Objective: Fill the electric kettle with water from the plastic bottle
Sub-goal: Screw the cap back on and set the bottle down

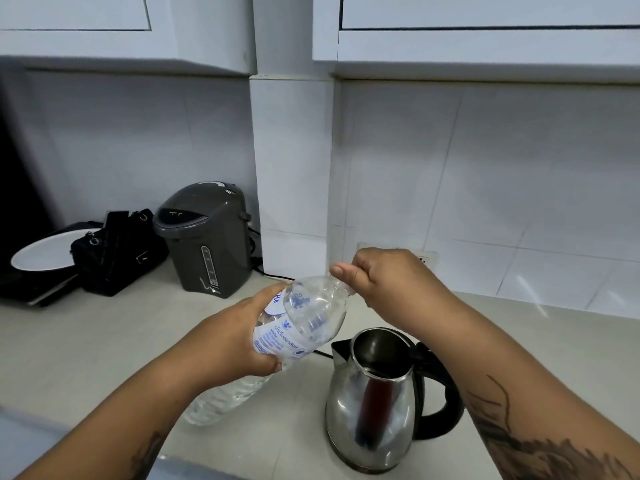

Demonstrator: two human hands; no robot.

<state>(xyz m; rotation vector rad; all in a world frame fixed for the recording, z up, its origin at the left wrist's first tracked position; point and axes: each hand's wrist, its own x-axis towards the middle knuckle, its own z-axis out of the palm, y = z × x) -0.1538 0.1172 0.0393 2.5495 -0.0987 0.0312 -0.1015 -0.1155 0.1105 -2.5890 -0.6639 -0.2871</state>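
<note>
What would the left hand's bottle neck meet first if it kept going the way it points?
The right hand, which is closed around the neck end of the plastic bottle that the left hand holds. Beyond it probably the tiled wall, though depth is unclear.

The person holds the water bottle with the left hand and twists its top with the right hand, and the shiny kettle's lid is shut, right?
Not quite. The head view shows the steel kettle with its lid open. The rest holds: left hand grips the plastic bottle, right hand at its top.
</note>
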